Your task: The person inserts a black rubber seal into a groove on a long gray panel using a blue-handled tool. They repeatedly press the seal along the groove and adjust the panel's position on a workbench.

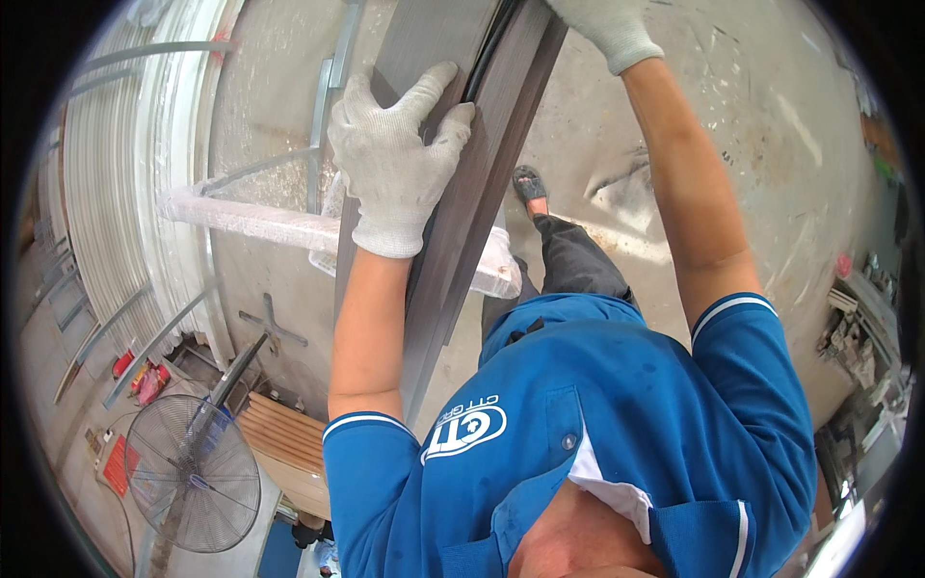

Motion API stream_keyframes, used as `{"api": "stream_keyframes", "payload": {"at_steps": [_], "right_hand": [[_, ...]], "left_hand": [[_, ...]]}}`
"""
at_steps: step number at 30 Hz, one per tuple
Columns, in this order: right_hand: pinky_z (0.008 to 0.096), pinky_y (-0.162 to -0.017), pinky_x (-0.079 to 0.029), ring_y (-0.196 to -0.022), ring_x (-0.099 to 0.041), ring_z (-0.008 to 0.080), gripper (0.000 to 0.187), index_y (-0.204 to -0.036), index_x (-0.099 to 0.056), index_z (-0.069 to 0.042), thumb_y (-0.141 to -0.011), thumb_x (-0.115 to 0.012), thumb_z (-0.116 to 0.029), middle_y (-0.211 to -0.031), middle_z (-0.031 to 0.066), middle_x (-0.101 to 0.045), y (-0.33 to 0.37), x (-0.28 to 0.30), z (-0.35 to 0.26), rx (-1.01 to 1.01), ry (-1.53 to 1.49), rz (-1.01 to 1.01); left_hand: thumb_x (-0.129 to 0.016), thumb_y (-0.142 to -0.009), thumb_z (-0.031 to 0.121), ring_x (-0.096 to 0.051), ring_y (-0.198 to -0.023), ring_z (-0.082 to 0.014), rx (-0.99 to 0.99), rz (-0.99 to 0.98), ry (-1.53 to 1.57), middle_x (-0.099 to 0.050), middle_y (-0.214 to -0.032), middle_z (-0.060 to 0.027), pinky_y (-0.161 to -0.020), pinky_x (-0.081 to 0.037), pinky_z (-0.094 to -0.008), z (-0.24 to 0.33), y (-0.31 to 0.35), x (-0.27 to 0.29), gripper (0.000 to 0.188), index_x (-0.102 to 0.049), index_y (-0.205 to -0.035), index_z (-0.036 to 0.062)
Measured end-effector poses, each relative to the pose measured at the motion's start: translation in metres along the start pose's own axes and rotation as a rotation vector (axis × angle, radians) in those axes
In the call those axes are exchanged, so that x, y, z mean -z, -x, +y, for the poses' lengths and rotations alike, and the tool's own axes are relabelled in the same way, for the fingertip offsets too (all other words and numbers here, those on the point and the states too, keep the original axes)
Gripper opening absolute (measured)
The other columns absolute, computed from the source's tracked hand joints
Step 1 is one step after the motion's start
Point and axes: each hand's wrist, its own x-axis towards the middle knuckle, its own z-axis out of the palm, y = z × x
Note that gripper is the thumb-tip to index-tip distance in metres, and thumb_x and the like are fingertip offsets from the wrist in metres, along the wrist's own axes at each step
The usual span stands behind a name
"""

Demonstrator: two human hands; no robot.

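Long grey-brown wood-grain profiles (467, 207) run side by side from the top edge down past my left arm. A black strip (493, 43) lies in the groove between them. My left hand (395, 164), in a pale knit glove, sits on the left profile. Its thumb and index finger press on the top near the groove, while the other fingers bend over the left edge. My right hand (607, 29), gloved too, reaches to the far end of the view beside the profiles. The frame edge cuts off its fingers, so what they touch is hidden.
A plastic-wrapped support bar (260, 222) crosses beneath the profiles. White lengths of profile (173, 125) are stacked at the left, with metal rack arms (159, 342) sticking out. A standing fan (193, 472) is at the lower left. Scrap pieces (853, 342) lie at the right.
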Motion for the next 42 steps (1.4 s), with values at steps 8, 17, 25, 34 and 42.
{"api": "stream_keyframes", "payload": {"at_steps": [8,17,25,34,42], "right_hand": [[0.051,-0.073,-0.053,-0.085,-0.068,0.0451,0.032,-0.088,-0.065,-0.004,-0.086,-0.077,-0.033,-0.085,0.0239,-0.069,0.002,0.003,-0.007,-0.065,0.011,-0.018],[0.0509,-0.077,-0.054,-0.089,-0.069,0.0445,0.03,-0.092,-0.067,-0.004,-0.086,-0.077,-0.032,-0.09,0.0242,-0.071,0.001,0.001,-0.008,-0.025,0.001,-0.005],[0.0495,-0.087,-0.054,-0.102,-0.069,0.0426,0.046,-0.118,-0.059,-0.006,-0.09,-0.075,-0.039,-0.101,0.0253,-0.072,0.013,0.011,-0.013,-0.104,-0.17,-0.016],[0.0366,-0.072,-0.056,-0.075,-0.07,0.0203,0.035,-0.129,-0.062,-0.01,-0.103,-0.062,-0.032,-0.094,0.0129,-0.073,0.157,0.035,-0.044,-0.036,-0.11,-0.217],[0.0442,-0.079,-0.056,-0.091,-0.073,0.0329,0.047,-0.136,-0.055,-0.012,-0.097,-0.069,-0.034,-0.106,0.0164,-0.074,0.174,0.03,-0.09,0.061,0.071,-0.26]], "left_hand": [[-0.085,-0.077,0.046,-0.061,-0.117,-0.0427,-0.068,-0.022,-0.048,-0.06,-0.13,-0.0284,-0.098,-0.051,-0.0502,0.011,-0.049,-0.019,0.051,-0.076,-0.125,0.0325],[-0.082,-0.074,0.04,-0.06,-0.116,-0.0444,0.099,-0.062,-0.063,-0.06,-0.128,-0.0293,-0.1,-0.05,-0.0511,0.024,-0.075,-0.029,0.061,-0.07,-0.132,0.0219],[-0.082,-0.078,0.043,-0.058,-0.123,-0.0467,0.145,-0.247,0.134,-0.055,-0.136,-0.0333,-0.103,-0.05,-0.05,0.018,-0.087,-0.014,0.074,-0.06,-0.143,0.0142],[-0.076,-0.083,0.055,-0.052,-0.134,-0.0483,0.113,-0.363,0.137,-0.043,-0.153,-0.0308,-0.111,-0.045,-0.0494,0.01,-0.099,-0.016,0.084,-0.047,-0.155,0.0236],[-0.071,-0.084,0.059,-0.058,-0.13,-0.0435,0.031,-0.362,0.132,-0.06,-0.14,-0.0291,-0.11,-0.044,-0.0468,-0.005,-0.102,-0.032,0.087,-0.045,-0.156,0.0177]]}}
